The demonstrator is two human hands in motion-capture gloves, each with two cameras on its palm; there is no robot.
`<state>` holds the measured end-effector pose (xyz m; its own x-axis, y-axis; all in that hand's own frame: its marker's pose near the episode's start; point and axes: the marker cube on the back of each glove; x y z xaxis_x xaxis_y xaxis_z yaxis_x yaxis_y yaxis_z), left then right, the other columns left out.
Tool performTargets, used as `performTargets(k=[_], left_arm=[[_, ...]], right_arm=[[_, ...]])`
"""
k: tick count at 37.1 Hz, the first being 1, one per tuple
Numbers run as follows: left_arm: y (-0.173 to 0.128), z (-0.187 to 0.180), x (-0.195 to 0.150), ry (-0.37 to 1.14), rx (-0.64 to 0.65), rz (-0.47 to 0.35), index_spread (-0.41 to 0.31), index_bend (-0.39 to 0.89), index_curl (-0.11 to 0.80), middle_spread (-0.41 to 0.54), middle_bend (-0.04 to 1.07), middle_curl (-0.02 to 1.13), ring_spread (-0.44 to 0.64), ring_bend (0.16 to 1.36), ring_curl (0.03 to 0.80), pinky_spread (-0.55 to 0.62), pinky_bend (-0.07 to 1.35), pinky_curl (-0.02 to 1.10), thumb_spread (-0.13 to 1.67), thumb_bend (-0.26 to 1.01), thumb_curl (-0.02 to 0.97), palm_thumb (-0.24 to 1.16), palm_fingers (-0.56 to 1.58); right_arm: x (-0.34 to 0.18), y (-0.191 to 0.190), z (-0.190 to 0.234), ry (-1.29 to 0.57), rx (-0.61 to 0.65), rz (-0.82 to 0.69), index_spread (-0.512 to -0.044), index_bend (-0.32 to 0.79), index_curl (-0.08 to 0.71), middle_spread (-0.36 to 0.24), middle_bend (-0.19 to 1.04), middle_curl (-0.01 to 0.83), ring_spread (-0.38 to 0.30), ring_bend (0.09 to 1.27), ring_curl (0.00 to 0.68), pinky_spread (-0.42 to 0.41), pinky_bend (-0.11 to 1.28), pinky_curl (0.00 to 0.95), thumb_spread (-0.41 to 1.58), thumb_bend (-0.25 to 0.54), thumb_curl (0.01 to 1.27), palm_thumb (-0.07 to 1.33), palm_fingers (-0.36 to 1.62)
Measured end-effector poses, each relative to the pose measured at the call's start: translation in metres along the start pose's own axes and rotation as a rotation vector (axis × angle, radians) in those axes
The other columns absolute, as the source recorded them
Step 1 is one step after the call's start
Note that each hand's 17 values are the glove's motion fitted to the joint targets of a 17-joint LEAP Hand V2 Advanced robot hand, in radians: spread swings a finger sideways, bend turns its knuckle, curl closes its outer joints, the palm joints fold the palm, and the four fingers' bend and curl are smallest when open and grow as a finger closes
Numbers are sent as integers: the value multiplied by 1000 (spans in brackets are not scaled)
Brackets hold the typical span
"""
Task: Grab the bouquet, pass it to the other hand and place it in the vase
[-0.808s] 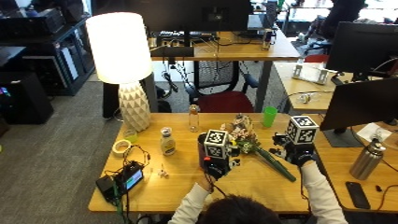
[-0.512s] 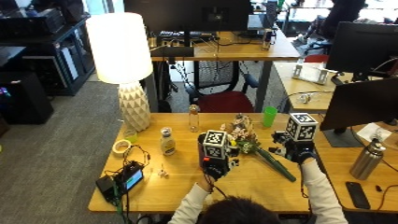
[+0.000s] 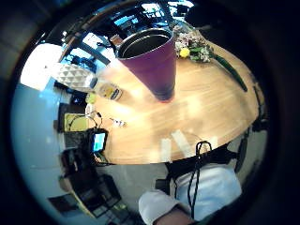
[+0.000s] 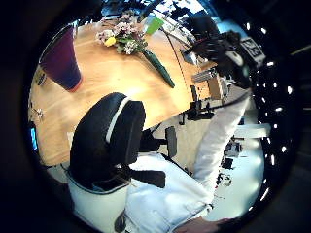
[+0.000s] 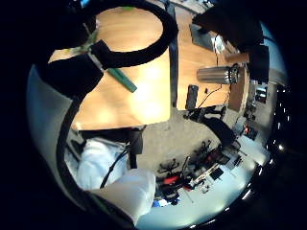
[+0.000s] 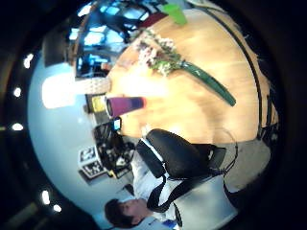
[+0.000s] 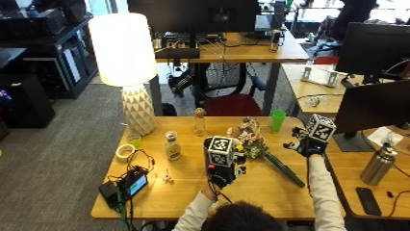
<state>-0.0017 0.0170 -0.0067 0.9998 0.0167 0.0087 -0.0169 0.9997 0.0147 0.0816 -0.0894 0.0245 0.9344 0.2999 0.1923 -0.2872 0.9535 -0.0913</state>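
Note:
The bouquet (image 7: 253, 144) lies flat on the wooden table (image 7: 185, 192), flowers toward the middle, and its green wrapped stem (image 7: 286, 171) points toward the front right. The purple vase (image 7: 209, 143) stands upright just left of the flowers, partly hidden behind my left hand (image 7: 221, 177). That hand hovers in front of the vase with fingers loosely curled, holding nothing. My right hand (image 7: 312, 147) floats above the table to the right of the stem, fingers loosely arched and empty. The left palm view shows the vase (image 3: 154, 61) close by with the bouquet (image 3: 192, 44) beyond it.
A white lamp (image 7: 125, 53) stands at the back left. A dressing bottle (image 7: 172, 146), a clear bottle (image 7: 200, 121), a green cup (image 7: 276, 120) and a tape roll (image 7: 125, 152) are nearby. A small device (image 7: 131, 185) with cables sits front left. On the right are a metal flask (image 7: 378, 166) and phone (image 7: 370, 201).
My right hand has drifted slightly up and to the right. The left hand, vase and bouquet stay where they were.

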Motion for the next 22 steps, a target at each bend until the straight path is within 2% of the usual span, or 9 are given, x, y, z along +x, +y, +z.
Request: performTargets(k=[4,9,12,17,22], left_arm=[[6,-1,-3,15,-17,8,-67,175,293,155,158,191,241,540,246,330,396,273,1162,6,192,248,288],[8,-1,-6,30,-29,3,-67,177,308,155,161,203,243,539,251,333,390,283,1173,-12,202,250,289],[6,3,-7,31,-30,-4,-67,175,315,155,160,209,244,539,254,334,388,289,1177,-14,207,250,287],[6,6,-7,37,-43,0,-67,173,325,155,159,218,245,540,259,335,385,298,1182,-16,215,249,284],[5,8,-8,34,-55,-2,-67,172,333,157,160,225,245,540,264,336,382,306,1185,-17,221,247,282]], right_arm=[[17,-21,44,-19,-83,70,-142,20,48,34,339,323,20,712,334,181,767,351,981,2,229,360,585],[-2,32,78,15,-265,152,-131,39,51,22,367,349,-29,721,348,129,766,356,984,-3,252,417,614],[-3,37,100,77,-319,141,-129,48,54,8,380,362,-55,718,354,106,764,357,985,-4,263,452,630],[9,29,134,162,-335,221,-131,51,61,-13,396,381,-82,721,366,70,747,357,990,-8,279,499,644],[17,21,162,200,-259,252,-147,100,86,-44,410,396,-107,697,366,41,712,349,989,6,299,579,701]])
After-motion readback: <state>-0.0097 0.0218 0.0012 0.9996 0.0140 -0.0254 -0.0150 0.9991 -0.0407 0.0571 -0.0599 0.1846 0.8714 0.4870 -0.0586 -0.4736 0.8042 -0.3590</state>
